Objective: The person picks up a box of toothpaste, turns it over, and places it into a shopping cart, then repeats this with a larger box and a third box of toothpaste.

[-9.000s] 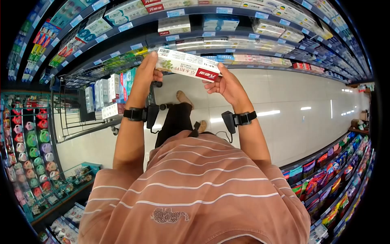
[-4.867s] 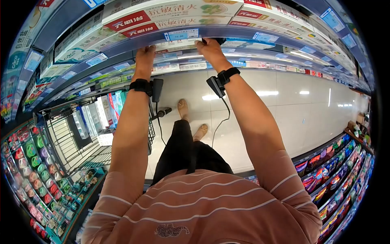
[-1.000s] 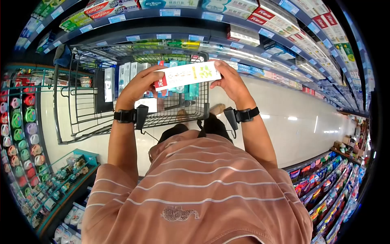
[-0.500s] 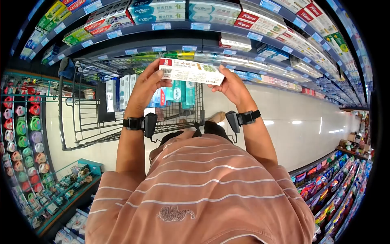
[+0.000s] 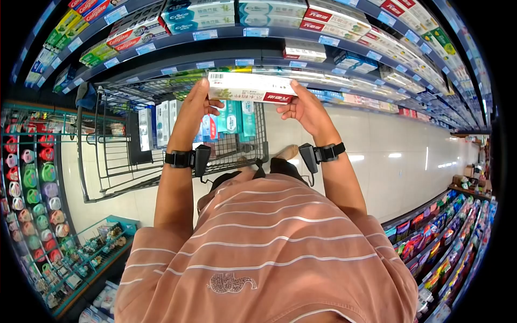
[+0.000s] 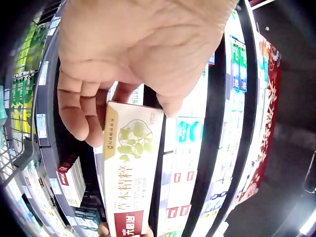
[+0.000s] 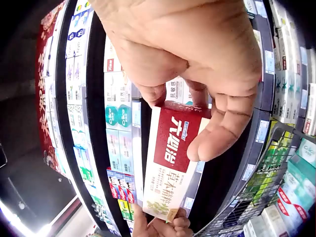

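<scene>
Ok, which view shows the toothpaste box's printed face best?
Left wrist: the toothpaste box runs lengthwise, leaf print facing the camera. Right wrist shows mainly its red end; head shows it small, side-on.

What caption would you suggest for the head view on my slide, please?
Left hand and right hand grip the ends of a toothpaste box near a shopping cart, facing stocked shelves.

Store shelves (image 5: 226, 33) carry rows of toothpaste boxes (image 5: 199, 12); a wire cart (image 5: 118, 156) stands on the tiled floor (image 5: 388, 134).
</scene>
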`<state>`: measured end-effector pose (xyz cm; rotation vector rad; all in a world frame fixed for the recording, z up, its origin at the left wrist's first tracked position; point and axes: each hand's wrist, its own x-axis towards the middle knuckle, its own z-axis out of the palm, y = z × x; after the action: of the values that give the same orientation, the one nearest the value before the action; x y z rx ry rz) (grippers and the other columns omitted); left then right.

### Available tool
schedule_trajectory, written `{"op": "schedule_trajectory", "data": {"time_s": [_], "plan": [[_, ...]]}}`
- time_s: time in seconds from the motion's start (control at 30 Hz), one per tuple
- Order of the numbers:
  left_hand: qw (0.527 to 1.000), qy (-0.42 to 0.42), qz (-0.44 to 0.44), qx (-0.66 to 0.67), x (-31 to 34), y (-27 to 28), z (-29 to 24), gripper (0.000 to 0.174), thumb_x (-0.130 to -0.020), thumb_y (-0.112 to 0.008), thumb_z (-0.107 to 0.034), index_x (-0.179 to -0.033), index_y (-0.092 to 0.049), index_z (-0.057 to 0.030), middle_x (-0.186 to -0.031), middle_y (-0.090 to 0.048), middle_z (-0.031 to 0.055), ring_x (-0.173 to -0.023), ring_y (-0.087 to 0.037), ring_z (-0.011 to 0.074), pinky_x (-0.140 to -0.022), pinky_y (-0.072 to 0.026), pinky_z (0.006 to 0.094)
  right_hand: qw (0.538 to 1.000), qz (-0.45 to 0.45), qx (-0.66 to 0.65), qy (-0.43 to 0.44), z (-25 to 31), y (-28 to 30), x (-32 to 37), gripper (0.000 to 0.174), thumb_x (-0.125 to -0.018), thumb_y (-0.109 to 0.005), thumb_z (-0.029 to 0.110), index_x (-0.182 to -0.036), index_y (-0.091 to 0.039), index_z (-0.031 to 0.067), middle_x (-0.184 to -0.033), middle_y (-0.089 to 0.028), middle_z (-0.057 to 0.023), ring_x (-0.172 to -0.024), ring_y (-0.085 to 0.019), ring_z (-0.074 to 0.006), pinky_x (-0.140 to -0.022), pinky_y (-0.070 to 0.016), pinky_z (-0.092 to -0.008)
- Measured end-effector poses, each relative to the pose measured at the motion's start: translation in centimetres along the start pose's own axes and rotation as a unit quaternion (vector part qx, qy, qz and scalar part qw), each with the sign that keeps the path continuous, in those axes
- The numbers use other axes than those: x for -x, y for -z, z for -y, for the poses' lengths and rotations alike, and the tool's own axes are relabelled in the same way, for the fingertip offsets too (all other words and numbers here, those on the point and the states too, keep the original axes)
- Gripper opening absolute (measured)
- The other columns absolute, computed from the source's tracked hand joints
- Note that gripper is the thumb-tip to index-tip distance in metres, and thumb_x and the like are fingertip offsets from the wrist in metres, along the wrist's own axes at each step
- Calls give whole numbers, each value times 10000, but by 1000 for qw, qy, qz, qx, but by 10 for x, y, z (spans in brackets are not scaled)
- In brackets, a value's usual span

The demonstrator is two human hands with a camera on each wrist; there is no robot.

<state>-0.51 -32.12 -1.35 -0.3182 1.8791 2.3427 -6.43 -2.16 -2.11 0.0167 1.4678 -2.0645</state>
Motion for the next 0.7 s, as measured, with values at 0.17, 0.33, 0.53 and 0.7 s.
{"op": "schedule_trajectory", "data": {"time_s": [0.17, 0.33, 0.53, 0.7], "plan": [[1000, -8, 0, -7, 1, 0, 1, 500, -1032, -520, -466, -1246, -597, -21, -962, -672, 69, -805, -619, 126, -701, -505, 273, 999, -3, 8, -51, -5, 5, 1, 619, -1012, -498, 569, -1244, -580, 1, -977, -693, -164, -780, -709, -192, -632, -577, -306], [999, -31, -21, -18, -3, -4, -3, 416, -1050, -503, -411, -1119, -629, -20, -900, -660, 41, -736, -581, 96, -680, -477, 258, 997, 14, 6, -80, -7, 3, 3, 619, -1024, -472, 565, -1254, -555, -4, -964, -699, -158, -766, -708, -198, -611, -576, -306], [998, -36, -4, 43, -27, -16, -6, 425, -1007, -582, -408, -1127, -632, -3, -851, -600, 20, -745, -571, 98, -677, -471, 256, 992, 95, 42, -68, -16, 0, 8, 503, -1020, -540, 474, -1212, -594, 12, -991, -710, -146, -802, -727, -231, -650, -593, -327], [998, -44, 40, 4, -42, -45, -3, 441, -1006, -583, -381, -1247, -613, -13, -1044, -668, 60, -909, -620, 144, -807, -487, 304, 990, 124, -24, -67, -22, -7, 7, 367, -991, -640, 315, -1216, -580, 31, -1076, -705, -151, -880, -743, -292, -742, -626, -374]]}}
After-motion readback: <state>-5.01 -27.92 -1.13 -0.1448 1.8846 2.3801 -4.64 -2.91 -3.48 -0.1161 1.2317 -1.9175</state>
